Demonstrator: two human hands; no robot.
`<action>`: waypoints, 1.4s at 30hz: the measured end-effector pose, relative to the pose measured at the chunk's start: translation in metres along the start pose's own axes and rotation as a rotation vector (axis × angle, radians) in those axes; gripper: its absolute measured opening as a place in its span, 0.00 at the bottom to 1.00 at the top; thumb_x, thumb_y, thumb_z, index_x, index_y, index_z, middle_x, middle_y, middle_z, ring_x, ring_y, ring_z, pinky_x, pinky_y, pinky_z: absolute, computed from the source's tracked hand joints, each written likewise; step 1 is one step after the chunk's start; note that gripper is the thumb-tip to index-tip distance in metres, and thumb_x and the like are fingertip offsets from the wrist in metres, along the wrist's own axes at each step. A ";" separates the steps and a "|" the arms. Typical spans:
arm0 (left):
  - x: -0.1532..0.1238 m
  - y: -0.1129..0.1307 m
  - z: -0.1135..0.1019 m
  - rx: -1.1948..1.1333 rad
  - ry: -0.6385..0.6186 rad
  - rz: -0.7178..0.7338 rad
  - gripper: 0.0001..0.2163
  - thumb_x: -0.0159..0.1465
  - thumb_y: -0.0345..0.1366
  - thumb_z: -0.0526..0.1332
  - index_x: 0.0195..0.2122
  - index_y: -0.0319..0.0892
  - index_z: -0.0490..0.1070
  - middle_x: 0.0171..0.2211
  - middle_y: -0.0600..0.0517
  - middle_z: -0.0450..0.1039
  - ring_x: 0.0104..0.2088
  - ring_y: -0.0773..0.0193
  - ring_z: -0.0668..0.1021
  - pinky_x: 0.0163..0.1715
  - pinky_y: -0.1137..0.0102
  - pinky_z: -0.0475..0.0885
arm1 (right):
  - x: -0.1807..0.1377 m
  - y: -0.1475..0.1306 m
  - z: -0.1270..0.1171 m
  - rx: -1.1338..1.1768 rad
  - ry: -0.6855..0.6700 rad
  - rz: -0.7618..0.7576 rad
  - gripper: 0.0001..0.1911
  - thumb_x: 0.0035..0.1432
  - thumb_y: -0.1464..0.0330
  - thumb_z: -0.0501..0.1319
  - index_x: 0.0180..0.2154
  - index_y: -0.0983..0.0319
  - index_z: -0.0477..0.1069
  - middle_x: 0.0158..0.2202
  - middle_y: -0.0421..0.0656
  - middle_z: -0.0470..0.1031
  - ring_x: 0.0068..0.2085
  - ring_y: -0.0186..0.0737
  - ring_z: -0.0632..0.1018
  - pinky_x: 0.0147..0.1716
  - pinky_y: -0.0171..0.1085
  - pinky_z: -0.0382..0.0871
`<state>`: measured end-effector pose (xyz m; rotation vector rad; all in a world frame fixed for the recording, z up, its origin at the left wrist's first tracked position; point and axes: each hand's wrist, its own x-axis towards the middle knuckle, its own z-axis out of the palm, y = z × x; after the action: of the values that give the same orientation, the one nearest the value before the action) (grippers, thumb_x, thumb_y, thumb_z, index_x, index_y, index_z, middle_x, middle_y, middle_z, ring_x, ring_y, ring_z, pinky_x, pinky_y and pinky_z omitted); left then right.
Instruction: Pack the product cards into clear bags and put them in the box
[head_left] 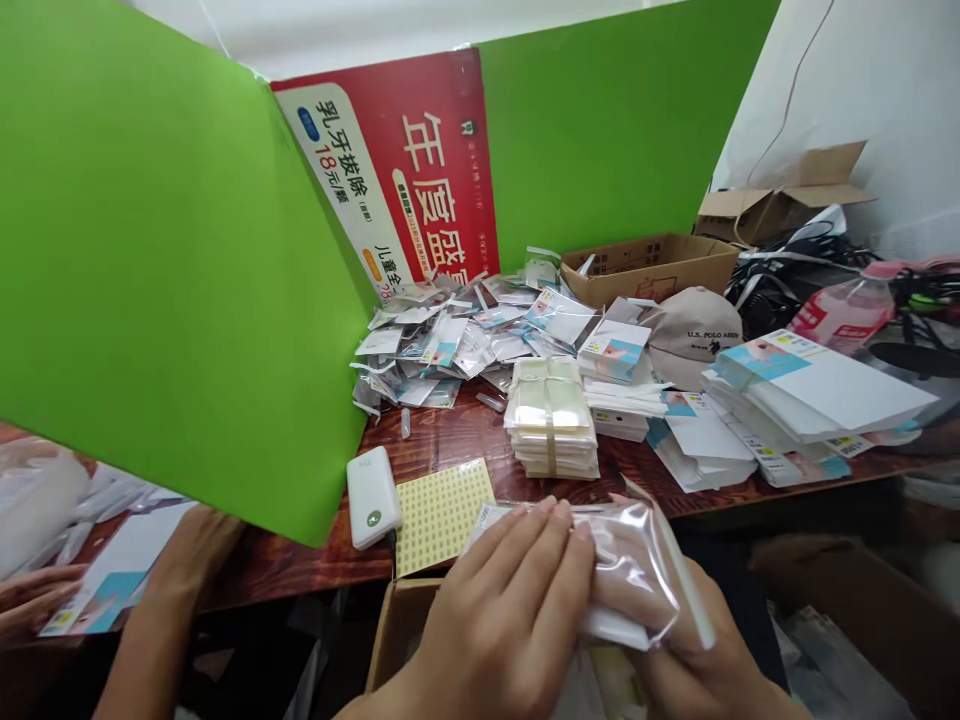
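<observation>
Close in front of me is a clear plastic bag [637,560] with a white card inside, held over the table's front edge. My left hand [502,610] lies across the left part of the bag, its fingers close together and pressed on it. My right hand [697,650] grips the bag from the right and from behind; part of its fingers shows through the clear film. Beyond them stands a banded stack of clear bags [551,420]. A sheet of small stickers [442,510] lies left of it, next to a white power bank [373,497].
Packed cards [465,340] are heaped at the back. Card stacks [825,385], a cap [694,335], a cardboard box [652,270] and a pink-labelled bottle [847,305] stand right. A green board [187,270] divides the table; left of it, another person's hands [187,560] handle a card.
</observation>
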<state>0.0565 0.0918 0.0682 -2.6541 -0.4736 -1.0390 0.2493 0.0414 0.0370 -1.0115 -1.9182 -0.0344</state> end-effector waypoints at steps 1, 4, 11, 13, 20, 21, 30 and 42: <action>-0.005 -0.001 -0.002 -0.025 0.072 0.019 0.14 0.69 0.31 0.53 0.49 0.31 0.74 0.48 0.42 0.81 0.52 0.52 0.80 0.53 0.61 0.77 | 0.000 0.005 -0.003 0.069 0.005 0.040 0.23 0.60 0.76 0.55 0.54 0.54 0.72 0.52 0.44 0.77 0.53 0.49 0.77 0.55 0.50 0.71; -0.024 -0.008 -0.006 -0.124 0.315 -0.057 0.13 0.71 0.34 0.52 0.53 0.42 0.71 0.45 0.51 0.83 0.54 0.59 0.78 0.58 0.62 0.72 | 0.002 0.023 -0.011 0.344 0.084 0.146 0.12 0.67 0.65 0.57 0.48 0.51 0.77 0.45 0.43 0.81 0.49 0.50 0.80 0.50 0.49 0.76; -0.032 -0.025 -0.014 -0.634 0.367 -0.390 0.21 0.71 0.50 0.48 0.57 0.45 0.69 0.51 0.48 0.78 0.53 0.55 0.77 0.52 0.62 0.75 | 0.024 0.020 -0.029 0.514 -0.017 0.123 0.10 0.68 0.61 0.57 0.43 0.51 0.77 0.36 0.41 0.81 0.39 0.46 0.81 0.50 0.49 0.73; -0.026 -0.026 -0.014 -0.720 0.152 -0.360 0.23 0.71 0.51 0.46 0.58 0.45 0.67 0.51 0.48 0.78 0.52 0.56 0.78 0.52 0.67 0.75 | 0.034 0.008 -0.033 0.347 -0.134 0.049 0.07 0.67 0.66 0.57 0.40 0.55 0.74 0.34 0.40 0.80 0.38 0.44 0.80 0.57 0.50 0.65; -0.006 -0.021 -0.015 -0.864 -0.224 -0.320 0.26 0.69 0.39 0.57 0.66 0.52 0.52 0.51 0.49 0.78 0.46 0.58 0.82 0.44 0.72 0.79 | 0.056 -0.019 -0.018 0.075 -0.070 -0.053 0.17 0.58 0.81 0.55 0.47 0.59 0.62 0.33 0.38 0.73 0.36 0.36 0.75 0.56 0.48 0.57; -0.007 -0.020 -0.016 -0.875 -0.203 -0.345 0.25 0.68 0.35 0.57 0.65 0.54 0.54 0.51 0.50 0.78 0.45 0.60 0.82 0.43 0.73 0.78 | 0.057 -0.019 -0.015 0.085 -0.084 -0.054 0.15 0.60 0.81 0.55 0.46 0.60 0.63 0.32 0.37 0.72 0.34 0.35 0.74 0.55 0.46 0.57; -0.021 -0.014 -0.003 -1.098 -0.069 -0.795 0.16 0.71 0.33 0.53 0.58 0.55 0.65 0.35 0.56 0.76 0.31 0.69 0.76 0.30 0.77 0.70 | 0.068 -0.026 0.008 -0.226 0.084 -0.056 0.09 0.64 0.77 0.59 0.44 0.62 0.73 0.40 0.46 0.76 0.46 0.48 0.71 0.54 0.53 0.57; -0.017 -0.014 -0.008 -0.843 -0.309 -0.794 0.12 0.67 0.29 0.50 0.50 0.42 0.66 0.23 0.60 0.61 0.23 0.67 0.64 0.24 0.72 0.54 | 0.079 -0.014 0.011 -0.418 -0.329 -0.346 0.13 0.68 0.76 0.50 0.40 0.73 0.73 0.37 0.52 0.73 0.40 0.51 0.70 0.42 0.47 0.66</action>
<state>0.0341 0.0985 0.0635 -3.4850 -1.5440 -1.2005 0.2144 0.0872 0.0945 -0.9817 -2.4364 -0.5138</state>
